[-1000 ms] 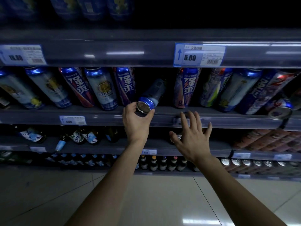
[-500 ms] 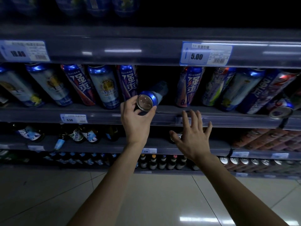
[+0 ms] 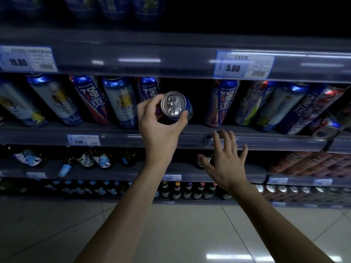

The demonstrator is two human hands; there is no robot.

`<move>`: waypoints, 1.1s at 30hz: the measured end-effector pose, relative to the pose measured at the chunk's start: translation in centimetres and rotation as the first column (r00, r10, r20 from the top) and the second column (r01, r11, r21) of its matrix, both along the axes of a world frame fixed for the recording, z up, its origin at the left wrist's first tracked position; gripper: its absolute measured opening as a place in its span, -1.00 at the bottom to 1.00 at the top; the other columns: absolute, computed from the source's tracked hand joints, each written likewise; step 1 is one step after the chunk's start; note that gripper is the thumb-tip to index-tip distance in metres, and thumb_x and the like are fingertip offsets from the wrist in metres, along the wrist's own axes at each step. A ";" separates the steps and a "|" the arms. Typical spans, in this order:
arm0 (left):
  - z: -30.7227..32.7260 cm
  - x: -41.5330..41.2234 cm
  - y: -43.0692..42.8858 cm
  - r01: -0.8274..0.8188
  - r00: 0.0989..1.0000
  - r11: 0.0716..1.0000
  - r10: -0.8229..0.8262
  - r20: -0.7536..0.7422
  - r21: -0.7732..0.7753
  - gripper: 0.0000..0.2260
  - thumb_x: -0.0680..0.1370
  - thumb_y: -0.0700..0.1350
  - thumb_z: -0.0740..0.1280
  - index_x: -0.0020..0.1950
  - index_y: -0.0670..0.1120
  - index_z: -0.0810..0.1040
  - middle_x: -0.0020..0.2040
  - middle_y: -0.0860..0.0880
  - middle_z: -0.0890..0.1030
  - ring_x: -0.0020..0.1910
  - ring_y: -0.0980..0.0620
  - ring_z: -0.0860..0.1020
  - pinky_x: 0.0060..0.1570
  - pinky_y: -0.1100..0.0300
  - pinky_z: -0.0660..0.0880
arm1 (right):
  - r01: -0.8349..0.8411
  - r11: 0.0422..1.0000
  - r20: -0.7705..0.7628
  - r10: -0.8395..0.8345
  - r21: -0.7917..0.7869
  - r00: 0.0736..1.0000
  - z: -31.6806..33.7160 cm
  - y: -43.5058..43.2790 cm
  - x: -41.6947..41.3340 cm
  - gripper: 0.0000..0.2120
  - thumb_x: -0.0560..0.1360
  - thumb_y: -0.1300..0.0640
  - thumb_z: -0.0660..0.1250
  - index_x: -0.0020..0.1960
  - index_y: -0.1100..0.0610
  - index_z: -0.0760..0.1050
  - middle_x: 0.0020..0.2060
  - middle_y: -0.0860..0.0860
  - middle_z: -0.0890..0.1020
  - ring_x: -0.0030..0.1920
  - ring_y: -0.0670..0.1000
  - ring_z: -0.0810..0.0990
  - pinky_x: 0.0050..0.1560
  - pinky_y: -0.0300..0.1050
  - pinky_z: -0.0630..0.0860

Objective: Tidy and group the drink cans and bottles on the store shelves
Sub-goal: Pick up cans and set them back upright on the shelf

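The blue can (image 3: 173, 107) sat tipped with its silver pull-tab top facing the camera, gripped around its rim by the left hand (image 3: 159, 130), thumb and fingers curled on it. It hung just in front of a dark gap in the can row, between a blue lettered can (image 3: 150, 90) on its left and another (image 3: 221, 103) on its right. Below ran the shelf edge (image 3: 114, 138). The right hand (image 3: 226, 164) was spread open and held nothing, fingertips near that edge.
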State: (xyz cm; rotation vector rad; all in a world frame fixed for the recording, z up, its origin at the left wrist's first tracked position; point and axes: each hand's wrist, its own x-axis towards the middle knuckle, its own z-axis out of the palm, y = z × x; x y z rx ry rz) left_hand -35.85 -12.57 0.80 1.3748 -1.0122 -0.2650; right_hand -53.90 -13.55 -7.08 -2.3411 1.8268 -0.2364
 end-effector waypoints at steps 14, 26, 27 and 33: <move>1.8 0.3 -2.9 -0.022 0.996 0.999 0.020 -0.088 -0.025 -0.55 0.37 -0.04 0.50 0.20 -0.15 0.52 0.17 -0.04 0.46 0.17 0.10 0.50 0.22 0.15 0.46 | 0.000 1.000 0.004 0.000 -0.017 1.000 -0.6 0.0 -0.1 -0.17 0.46 -0.41 -0.14 0.60 0.01 -0.11 0.60 0.03 -0.09 0.57 0.04 -0.28 0.46 0.32 -0.23; -1.7 -0.4 -3.8 -0.062 0.998 0.998 0.062 0.002 -0.008 -0.52 0.40 -0.11 0.50 0.25 -0.19 0.46 0.21 -0.07 0.45 0.18 0.05 0.49 0.18 0.07 0.51 | 0.008 1.000 0.014 -0.008 -0.022 1.000 -0.8 0.0 -0.1 -0.20 0.49 -0.37 -0.06 0.60 0.01 -0.12 0.60 0.03 -0.11 0.57 0.03 -0.30 0.46 0.33 -0.22; -2.5 -0.5 -3.2 -0.055 0.998 0.998 0.055 -0.004 0.027 -0.51 0.42 -0.10 0.50 0.27 -0.20 0.44 0.21 -0.03 0.43 0.16 0.13 0.47 0.20 0.15 0.49 | 0.009 1.000 0.016 -0.009 -0.019 1.000 -0.8 0.0 0.0 -0.19 0.49 -0.37 -0.06 0.60 0.01 -0.12 0.60 0.03 -0.11 0.57 0.03 -0.30 0.46 0.32 -0.22; -6.3 -0.9 -1.2 -0.011 0.999 0.984 0.004 0.039 0.177 -0.43 0.42 -0.07 0.51 0.36 -0.16 0.38 0.26 0.00 0.39 0.24 0.08 0.44 0.20 0.51 0.30 | 0.011 1.000 0.021 -0.010 -0.015 1.000 -0.7 0.1 0.0 -0.17 0.46 -0.39 -0.12 0.60 0.01 -0.13 0.60 0.03 -0.11 0.57 0.03 -0.30 0.47 0.32 -0.22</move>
